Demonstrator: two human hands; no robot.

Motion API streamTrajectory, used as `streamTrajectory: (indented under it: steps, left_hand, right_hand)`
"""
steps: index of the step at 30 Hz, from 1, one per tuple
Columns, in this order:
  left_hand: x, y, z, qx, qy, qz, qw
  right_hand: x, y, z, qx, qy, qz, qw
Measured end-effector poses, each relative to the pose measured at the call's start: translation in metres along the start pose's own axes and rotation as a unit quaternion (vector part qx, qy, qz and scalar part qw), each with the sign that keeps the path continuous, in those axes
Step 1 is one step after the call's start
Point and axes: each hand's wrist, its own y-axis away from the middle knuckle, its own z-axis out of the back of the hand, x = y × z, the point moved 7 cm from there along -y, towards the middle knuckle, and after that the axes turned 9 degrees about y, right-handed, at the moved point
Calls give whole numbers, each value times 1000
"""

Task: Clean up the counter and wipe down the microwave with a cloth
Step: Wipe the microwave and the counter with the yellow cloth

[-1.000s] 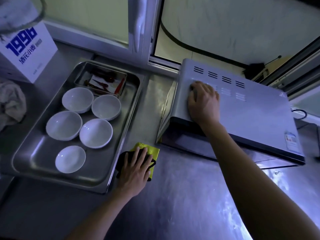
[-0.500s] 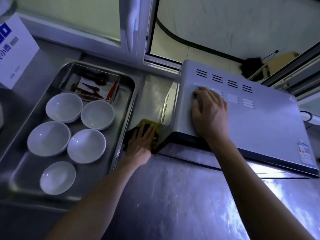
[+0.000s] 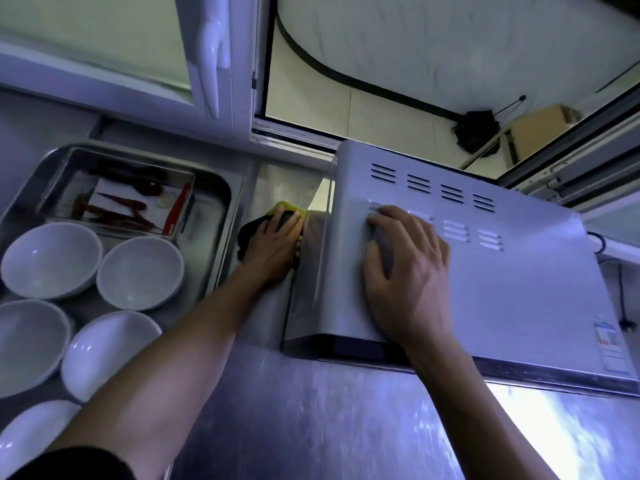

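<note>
A silver microwave (image 3: 519, 282) stands on the steel counter (image 3: 346, 427), seen from above with vent slots on its top. My right hand (image 3: 405, 271) lies flat on the microwave's top near its left front corner. My left hand (image 3: 273, 244) presses a yellow and black cloth (image 3: 282, 206) down in the narrow gap between the microwave's left side and the metal tray. Most of the cloth is hidden under the hand; a yellow edge shows beyond the fingertips and a black part at the left.
A large metal tray (image 3: 228, 216) at the left holds several white bowls (image 3: 138, 271) and a smaller tray of red chillies (image 3: 117, 206). A window frame (image 3: 291, 133) runs right behind the counter. A cable (image 3: 602, 244) hangs at the microwave's right.
My left hand has slid the cloth away from me, from the counter in front of the microwave into the gap along its left side. The right hand stays on the microwave's top. The view moved closer.
</note>
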Motion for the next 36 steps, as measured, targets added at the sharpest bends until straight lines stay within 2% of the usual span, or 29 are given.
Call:
streamTrajectory:
  steps: [6,11,23,27,30,36]
  left_hand:
    - [10,-37,5,4,-6,2,1000]
    - [7,-25,2,-4,-8,11,1000]
    - [-22,115,-35,-6,18,12,1000]
    - [-45,173,-46,-40,26,22,999]
    - [-57,206,-51,-66,53,60,995]
    - [-75,243,-62,-73,49,138,987]
  right_hand:
    - [-1,-2,-1,7,1,-3,1000]
    - [-1,-2,0,10,-3,-9,1000]
    - [2,-1,-1,8,14,8,1000]
    - [3,0,0,2,27,15,1000]
    - [7,2,3,-14,24,33,999]
    - [13,16,20,-62,12,89,994]
